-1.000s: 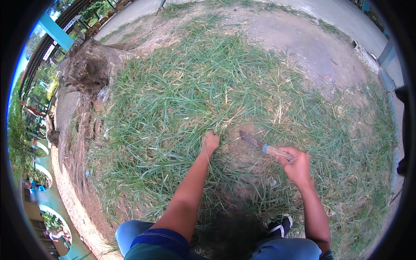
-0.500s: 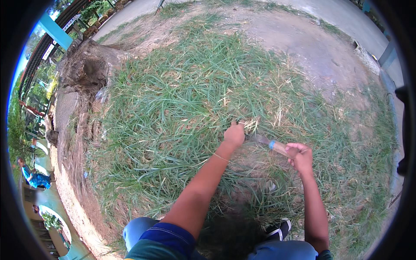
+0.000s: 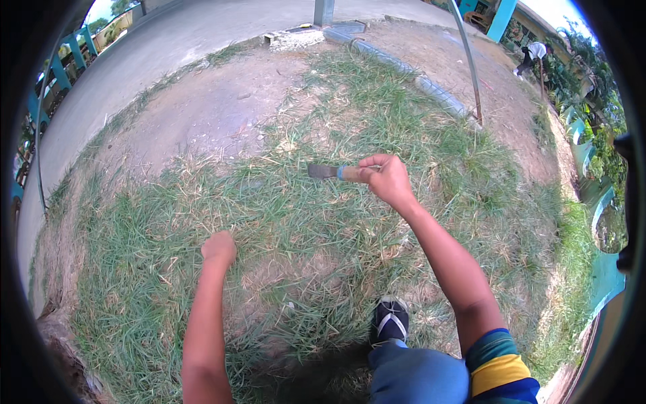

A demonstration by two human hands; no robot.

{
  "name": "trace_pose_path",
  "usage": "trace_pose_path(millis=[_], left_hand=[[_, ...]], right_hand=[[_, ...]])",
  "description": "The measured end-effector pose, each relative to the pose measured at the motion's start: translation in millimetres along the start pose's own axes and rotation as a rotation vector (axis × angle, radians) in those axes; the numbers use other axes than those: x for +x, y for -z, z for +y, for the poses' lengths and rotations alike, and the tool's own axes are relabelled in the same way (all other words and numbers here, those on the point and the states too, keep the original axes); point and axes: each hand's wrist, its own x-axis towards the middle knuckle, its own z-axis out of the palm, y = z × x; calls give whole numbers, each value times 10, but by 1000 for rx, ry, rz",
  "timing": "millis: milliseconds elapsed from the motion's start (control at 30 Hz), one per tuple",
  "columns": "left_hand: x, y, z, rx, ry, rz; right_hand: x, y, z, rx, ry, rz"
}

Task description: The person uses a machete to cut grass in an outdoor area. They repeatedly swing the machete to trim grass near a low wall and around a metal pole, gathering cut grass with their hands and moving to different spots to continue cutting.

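Note:
My right hand (image 3: 388,179) is closed around the pale handle of a short, flat-bladed hand tool (image 3: 351,174). A blue band wraps the handle where the dark, broad blade (image 3: 322,171) begins. The blade points left above the grass, and I cannot tell whether it touches any. Lower and to the left, my left hand (image 3: 219,248) is closed in a fist over the grass (image 3: 155,229). Its fingers are turned away, so what is in them, if anything, is hidden. The two hands are well apart.
My shoe (image 3: 391,319) stands on the grass below the hands. A thin metal pole (image 3: 465,60) rises beside a blue-grey concrete edging (image 3: 383,57). Bare soil (image 3: 202,114) and a paved path (image 3: 182,40) lie beyond. A person (image 3: 535,52) is at the far right.
My view has swung to the right. My hands, close together at a grass clump before, have moved apart: the tool is farther out, and my left fist is off to the left.

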Motion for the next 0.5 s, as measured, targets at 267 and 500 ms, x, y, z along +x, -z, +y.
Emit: trace_pose_path(millis=[267, 500], left_hand=[[178, 1183, 1502, -163, -372, 146], [481, 2176, 2317, -671, -294, -86]], right_hand=[[347, 984, 139, -395, 79, -24], [1544, 1554, 247, -711, -18, -195]])
